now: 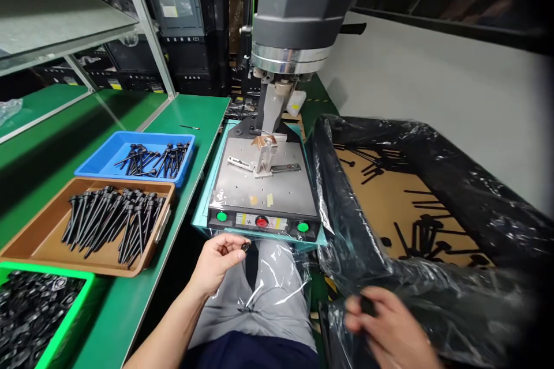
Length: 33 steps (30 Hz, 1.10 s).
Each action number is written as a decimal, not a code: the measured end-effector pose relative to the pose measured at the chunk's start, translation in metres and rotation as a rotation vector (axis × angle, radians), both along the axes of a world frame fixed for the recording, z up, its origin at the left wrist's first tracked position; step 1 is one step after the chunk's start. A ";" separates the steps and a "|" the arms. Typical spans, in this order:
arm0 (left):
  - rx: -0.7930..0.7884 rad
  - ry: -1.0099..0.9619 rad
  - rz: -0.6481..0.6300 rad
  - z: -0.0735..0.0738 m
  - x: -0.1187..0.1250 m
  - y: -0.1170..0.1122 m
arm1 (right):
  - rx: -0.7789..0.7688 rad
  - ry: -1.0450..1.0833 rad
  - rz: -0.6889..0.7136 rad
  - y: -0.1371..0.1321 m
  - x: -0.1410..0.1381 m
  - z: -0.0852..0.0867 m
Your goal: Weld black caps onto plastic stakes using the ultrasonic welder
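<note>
While the left hand (216,265) pinches a small black part (246,246), the right hand (396,323) grips a dark piece (367,305).

At far left, the green bin (82,305) holds loose black parts; the brown tray (37,248) and blue tray (104,155) hold black rods with thick heads. The small black part sits between left thumb and fingertips, in front of the press (296,34) and its front buttons (262,222). It is probably light, stiff and somewhat slippery; judged by its size, the outer edge suits a fingertip hold. At right, the fingers are closed around the dark piece, near the plastic-lined box (346,196); blur hides its shape, though a firm, light feel is likely.
</note>
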<state>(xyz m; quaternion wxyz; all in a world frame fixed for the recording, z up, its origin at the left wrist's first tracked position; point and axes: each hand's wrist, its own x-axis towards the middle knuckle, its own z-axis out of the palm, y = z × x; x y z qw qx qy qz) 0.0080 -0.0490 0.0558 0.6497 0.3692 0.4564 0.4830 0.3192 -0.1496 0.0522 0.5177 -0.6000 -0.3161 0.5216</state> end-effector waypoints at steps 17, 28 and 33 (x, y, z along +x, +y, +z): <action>0.063 0.030 -0.066 0.000 0.004 -0.019 | 0.092 0.198 0.493 0.061 -0.133 -0.014; 0.128 0.023 -0.169 -0.006 -0.002 -0.011 | 0.067 0.360 0.487 0.068 -0.134 -0.013; 0.262 0.118 -0.198 -0.012 -0.001 -0.011 | 0.098 0.371 0.464 0.071 -0.135 -0.020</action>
